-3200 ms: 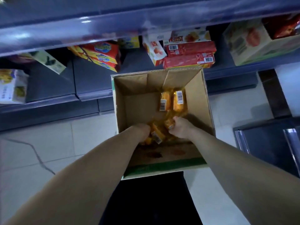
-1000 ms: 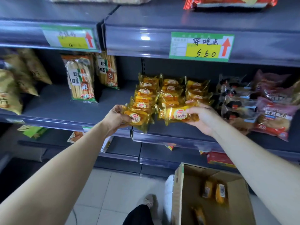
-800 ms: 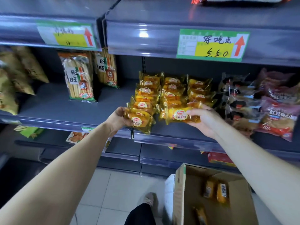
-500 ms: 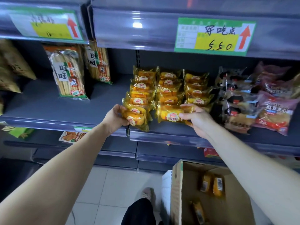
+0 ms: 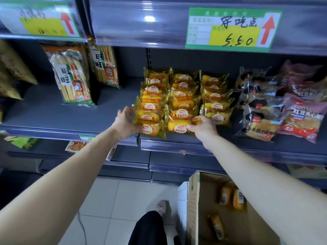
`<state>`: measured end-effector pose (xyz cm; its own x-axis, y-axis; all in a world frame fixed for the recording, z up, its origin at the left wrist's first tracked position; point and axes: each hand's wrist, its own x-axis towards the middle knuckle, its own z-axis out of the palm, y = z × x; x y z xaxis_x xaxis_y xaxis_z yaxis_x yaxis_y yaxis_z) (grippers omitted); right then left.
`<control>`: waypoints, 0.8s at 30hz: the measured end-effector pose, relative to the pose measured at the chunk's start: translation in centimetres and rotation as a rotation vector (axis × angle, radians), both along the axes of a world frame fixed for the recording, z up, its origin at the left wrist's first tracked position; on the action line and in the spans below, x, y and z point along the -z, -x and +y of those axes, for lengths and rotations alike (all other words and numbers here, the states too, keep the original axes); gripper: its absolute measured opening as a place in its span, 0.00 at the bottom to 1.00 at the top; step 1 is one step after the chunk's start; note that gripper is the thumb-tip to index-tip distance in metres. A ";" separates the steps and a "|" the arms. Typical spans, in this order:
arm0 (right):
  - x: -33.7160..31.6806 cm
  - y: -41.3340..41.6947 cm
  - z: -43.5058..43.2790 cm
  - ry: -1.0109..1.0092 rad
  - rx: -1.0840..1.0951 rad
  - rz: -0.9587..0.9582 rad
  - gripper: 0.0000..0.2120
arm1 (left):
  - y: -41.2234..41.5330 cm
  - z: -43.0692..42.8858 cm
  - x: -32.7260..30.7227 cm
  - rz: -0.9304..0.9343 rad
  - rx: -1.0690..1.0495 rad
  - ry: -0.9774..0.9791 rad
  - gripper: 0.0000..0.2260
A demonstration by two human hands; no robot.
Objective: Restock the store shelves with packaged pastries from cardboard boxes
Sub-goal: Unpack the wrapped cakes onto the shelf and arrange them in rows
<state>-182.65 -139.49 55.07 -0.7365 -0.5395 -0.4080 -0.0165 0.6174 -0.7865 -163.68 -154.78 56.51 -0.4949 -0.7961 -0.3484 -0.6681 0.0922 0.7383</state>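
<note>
Since one view alone is on record, every entry below comes from the head camera.

- Shelf point(image 5: 53, 114): grey, middle tier. It carries three rows of yellow pastries point(image 5: 184, 89), stacked front to back. Cracker bags point(image 5: 74, 76) stand to their left and bread packs point(image 5: 260, 124) lie to their right.
- Left hand point(image 5: 124, 121): fingers curled round the left edge of the left pack point(image 5: 150, 129). This pack heads the left row and sits at the shelf lip, slightly overhanging it.
- Right hand point(image 5: 203, 127): thumb and fingers pinch the right end of the middle pack point(image 5: 178, 126). This pack lies on the shelf at the front of the middle row.
- Right row: no hand on it. Its front pack sits further back than the other two fronts.
- Box point(image 5: 194, 200): cardboard, open, on the floor point(image 5: 113, 200) below the shelf, to the right. Three loose packs point(image 5: 224, 194) lie inside, two side by side and one nearer the camera.
- Progress, as judged: well advanced, with most of the stock shelved and two packs being seated.
- Outstanding, as judged: let go of both packs, fetch the three from the box and fill the right row's front.
</note>
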 end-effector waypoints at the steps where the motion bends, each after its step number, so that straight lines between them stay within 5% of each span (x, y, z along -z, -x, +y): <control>1: 0.0 -0.2 -0.1 -0.020 0.000 0.051 0.21 | 0.1 0.1 -0.2 -0.016 -0.007 0.018 0.29; 7: -0.6 -0.9 0.0 -0.135 -0.080 0.286 0.25 | 1.7 1.5 -1.8 -0.050 -0.002 0.219 0.20; 11: -1.4 -0.7 1.7 -0.068 -0.041 0.367 0.19 | 4.1 4.0 -3.7 -0.094 0.042 0.422 0.18; 16: -2.0 0.4 7.3 -0.054 -0.054 0.444 0.11 | 8.0 8.8 -4.1 0.103 0.256 0.459 0.14; 24: 4.1 2.8 21.0 -0.372 -0.019 0.205 0.10 | 13.1 20.0 1.8 -0.011 0.793 0.086 0.10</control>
<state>-185.42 -118.48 50.99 -0.8140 -0.3976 -0.4235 -0.1637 0.8565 -0.4894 -176.77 -134.83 54.69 -0.9220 -0.2321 -0.3100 -0.3866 0.5996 0.7007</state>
